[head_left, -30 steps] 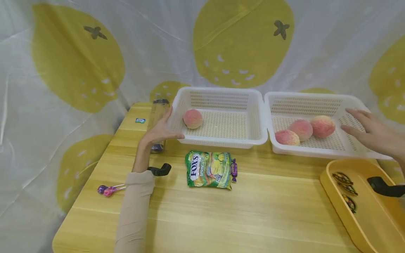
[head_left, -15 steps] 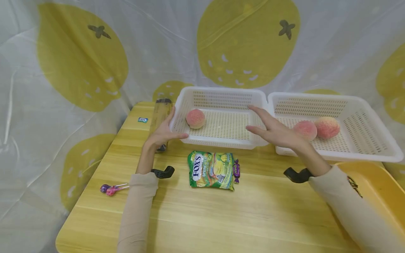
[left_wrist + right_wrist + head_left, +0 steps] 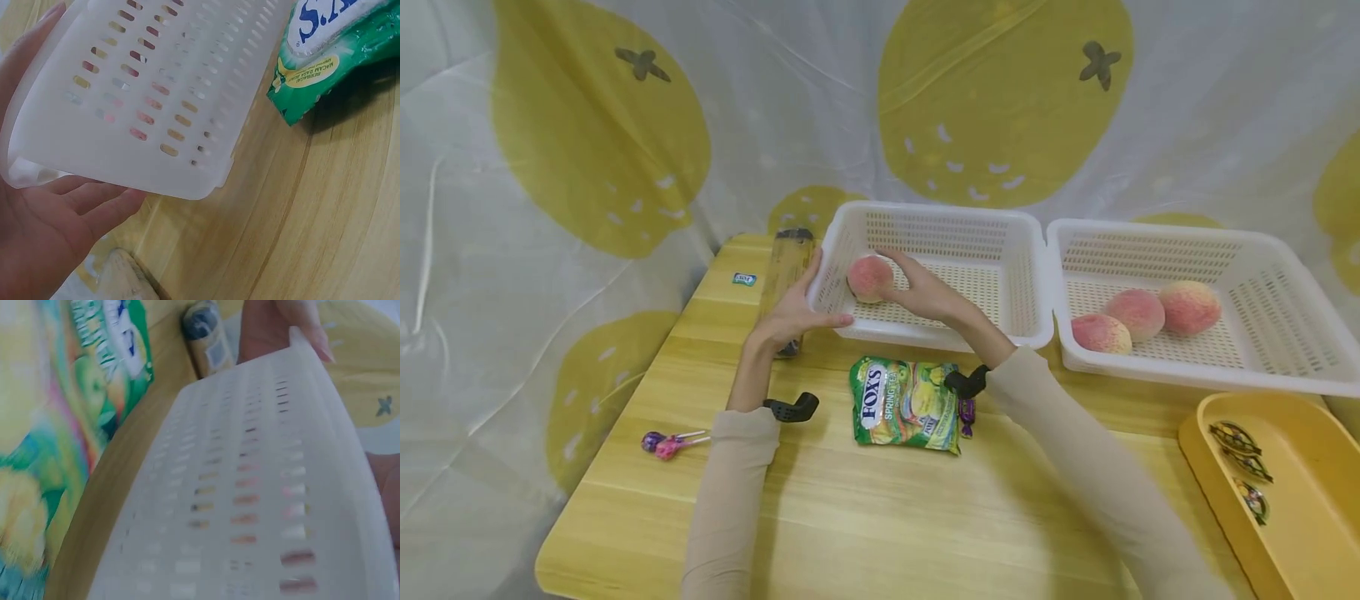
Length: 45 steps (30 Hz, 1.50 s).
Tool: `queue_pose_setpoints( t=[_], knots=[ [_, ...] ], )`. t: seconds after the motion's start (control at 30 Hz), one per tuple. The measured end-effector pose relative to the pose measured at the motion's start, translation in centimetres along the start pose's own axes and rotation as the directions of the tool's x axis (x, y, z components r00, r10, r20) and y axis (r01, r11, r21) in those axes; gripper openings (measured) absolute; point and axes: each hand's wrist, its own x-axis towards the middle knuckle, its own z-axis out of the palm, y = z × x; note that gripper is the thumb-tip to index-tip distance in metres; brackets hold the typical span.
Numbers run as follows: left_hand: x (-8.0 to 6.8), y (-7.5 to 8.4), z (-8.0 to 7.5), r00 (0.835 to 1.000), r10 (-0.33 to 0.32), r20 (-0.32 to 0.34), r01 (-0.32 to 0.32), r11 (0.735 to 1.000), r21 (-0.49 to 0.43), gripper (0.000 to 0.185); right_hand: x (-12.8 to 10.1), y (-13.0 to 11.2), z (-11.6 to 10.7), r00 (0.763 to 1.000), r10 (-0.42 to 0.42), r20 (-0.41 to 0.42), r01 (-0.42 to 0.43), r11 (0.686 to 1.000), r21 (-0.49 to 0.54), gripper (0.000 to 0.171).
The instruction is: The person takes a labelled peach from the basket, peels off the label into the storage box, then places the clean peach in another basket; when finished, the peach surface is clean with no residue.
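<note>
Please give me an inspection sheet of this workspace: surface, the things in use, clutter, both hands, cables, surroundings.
Surface: wooden table, light yellow.
Things in use: left basket holds one peach; right basket holds three peaches.
Clutter: candy bag, wrapped sweet, lollipops, tube, small packet, yellow tray with dark wrapped items.
Hands: left hand rests against the left basket's corner, fingers straight; right hand is in that basket, touching the peach, its grip not closed round it.
Cables: nothing seen.
Surroundings: white curtain with yellow fruit prints.
</note>
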Motion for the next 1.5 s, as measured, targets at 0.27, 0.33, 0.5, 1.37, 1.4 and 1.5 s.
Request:
queue_pose_setpoints(
  t=[0.27,0.33,0.5,1.37,1.4,1.5],
  knots=[
    [0.1,0.1,0.3,1.0,-0.004,0.012,0.005,0.999,-0.035,0.127,2.8,0.7,1.4,0.998,0.05,-0.032,-0.046,0.991,0.125,0.065],
    [0.1,0.1,0.3,1.0,-0.008,0.009,0.009,1.0,-0.028,0.127,3.1,0.8,1.7,0.999,0.016,-0.037,-0.013,0.997,0.069,0.061],
    [0.0,0.0,0.1,1.0,-0.007,0.0,0.007,1.0,-0.02,0.125,3.2,0.7,2.0,0.99,-0.022,-0.143,0.0,0.988,-0.153,0.046],
    [0.1,0.1,0.1,0.999,-0.008,-0.037,0.008,1.0,-0.009,0.126,1.3,1.8,0.6,0.999,0.018,-0.026,-0.023,0.982,-0.19,0.042],
    [0.1,0.1,0.1,0.999,-0.011,-0.035,0.011,1.0,-0.01,0.127,1.3,1.8,0.7,0.998,0.022,-0.051,-0.031,0.981,-0.189,0.041],
    [-0.1,0.1,0.1,0.999,-0.015,-0.041,0.015,1.0,-0.015,0.127,1.2,1.9,0.7,0.994,0.038,-0.107,-0.058,0.98,-0.191,0.04]
  ],
)
